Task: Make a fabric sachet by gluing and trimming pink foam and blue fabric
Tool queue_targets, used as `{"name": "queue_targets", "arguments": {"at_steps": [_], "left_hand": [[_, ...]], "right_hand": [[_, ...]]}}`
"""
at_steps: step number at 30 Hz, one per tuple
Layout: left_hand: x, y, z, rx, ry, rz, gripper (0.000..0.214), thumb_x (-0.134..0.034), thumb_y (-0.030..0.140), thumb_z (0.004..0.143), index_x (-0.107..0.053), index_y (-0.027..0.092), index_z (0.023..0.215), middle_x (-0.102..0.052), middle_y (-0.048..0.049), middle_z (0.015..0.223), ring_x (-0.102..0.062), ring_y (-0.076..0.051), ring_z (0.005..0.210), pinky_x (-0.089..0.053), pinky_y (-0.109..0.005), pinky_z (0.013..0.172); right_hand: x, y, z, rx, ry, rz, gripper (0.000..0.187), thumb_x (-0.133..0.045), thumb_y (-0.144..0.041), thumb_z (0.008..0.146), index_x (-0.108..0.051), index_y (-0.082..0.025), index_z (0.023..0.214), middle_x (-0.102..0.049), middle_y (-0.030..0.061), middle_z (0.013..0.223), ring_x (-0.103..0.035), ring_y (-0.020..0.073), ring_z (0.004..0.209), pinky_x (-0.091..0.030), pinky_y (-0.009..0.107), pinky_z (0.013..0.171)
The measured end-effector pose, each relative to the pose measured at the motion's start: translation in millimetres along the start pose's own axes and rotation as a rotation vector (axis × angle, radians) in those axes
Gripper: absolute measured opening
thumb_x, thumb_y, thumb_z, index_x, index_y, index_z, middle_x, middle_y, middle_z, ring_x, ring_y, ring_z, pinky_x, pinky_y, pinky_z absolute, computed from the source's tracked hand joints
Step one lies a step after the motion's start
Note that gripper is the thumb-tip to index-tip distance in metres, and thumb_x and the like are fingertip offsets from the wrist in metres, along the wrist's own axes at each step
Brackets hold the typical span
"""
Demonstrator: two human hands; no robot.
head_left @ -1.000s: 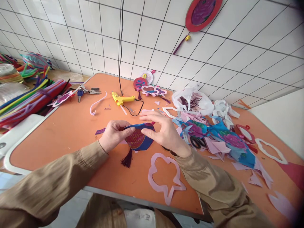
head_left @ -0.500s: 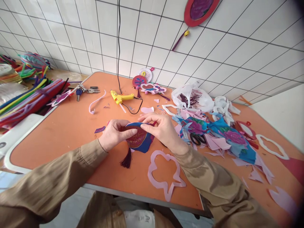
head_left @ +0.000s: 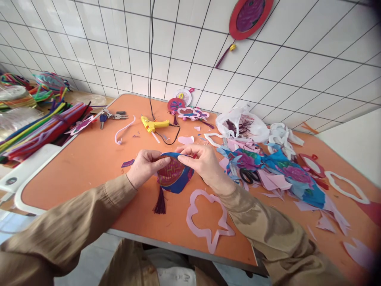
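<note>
The left hand (head_left: 144, 167) and right hand (head_left: 210, 167), fingers clamped, pinch the tasselled piece (head_left: 179, 185), probably light and pliable, sensibly by its upper edge.

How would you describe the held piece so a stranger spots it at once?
Find the orange table, then the left hand and right hand over its middle. Both pinch the upper edge of a blue piece with a patterned reddish patch. Unlike the ornaments by the wall, it is held.
</note>
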State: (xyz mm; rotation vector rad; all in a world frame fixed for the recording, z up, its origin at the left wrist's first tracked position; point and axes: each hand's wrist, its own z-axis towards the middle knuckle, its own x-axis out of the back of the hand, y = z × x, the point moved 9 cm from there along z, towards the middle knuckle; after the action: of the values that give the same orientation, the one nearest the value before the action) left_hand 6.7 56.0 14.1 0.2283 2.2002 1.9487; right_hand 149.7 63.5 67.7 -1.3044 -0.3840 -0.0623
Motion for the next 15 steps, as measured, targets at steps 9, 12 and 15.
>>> {"name": "queue_targets", "arguments": {"at_steps": [9, 12, 15], "left_hand": [[1.0, 1.5, 0.4, -0.012, -0.008, 0.000, 0.040, -0.079, 0.048, 0.064, -0.075, 0.010, 0.075, -0.071, -0.0060, 0.062, -0.064, -0.018, 0.056, -0.051, -0.026, 0.052], [0.1, -2.1, 0.6, 0.008, -0.005, -0.069, 0.040, -0.079, 0.050, 0.064, -0.074, 0.011, 0.071, -0.070, -0.0050, 0.059, -0.063, -0.017, 0.053, -0.051, -0.026, 0.051], [-0.9, -4.8, 0.5, 0.031, -0.008, -0.098, 0.040, -0.079, 0.050, 0.064, -0.075, 0.011, 0.074, -0.071, -0.0051, 0.060, -0.064, -0.017, 0.053, -0.051, -0.026, 0.051]], "right_hand": [[2.7, 0.5, -0.5, 0.002, 0.027, -0.025, 0.011, -0.067, -0.027, 0.072, -0.066, -0.019, 0.065, -0.073, 0.0055, 0.085, -0.067, 0.0208, 0.082, -0.051, 0.033, 0.070], [2.5, 2.1, -0.6, -0.004, 0.033, -0.035, 0.011, -0.067, -0.028, 0.073, -0.066, -0.019, 0.066, -0.073, 0.0056, 0.087, -0.067, 0.0211, 0.082, -0.050, 0.034, 0.069], [2.1, 1.9, -0.4, 0.000, 0.032, -0.017, 0.011, -0.068, -0.028, 0.072, -0.066, -0.019, 0.066, -0.073, 0.0062, 0.087, -0.067, 0.0216, 0.083, -0.050, 0.034, 0.070]]}}
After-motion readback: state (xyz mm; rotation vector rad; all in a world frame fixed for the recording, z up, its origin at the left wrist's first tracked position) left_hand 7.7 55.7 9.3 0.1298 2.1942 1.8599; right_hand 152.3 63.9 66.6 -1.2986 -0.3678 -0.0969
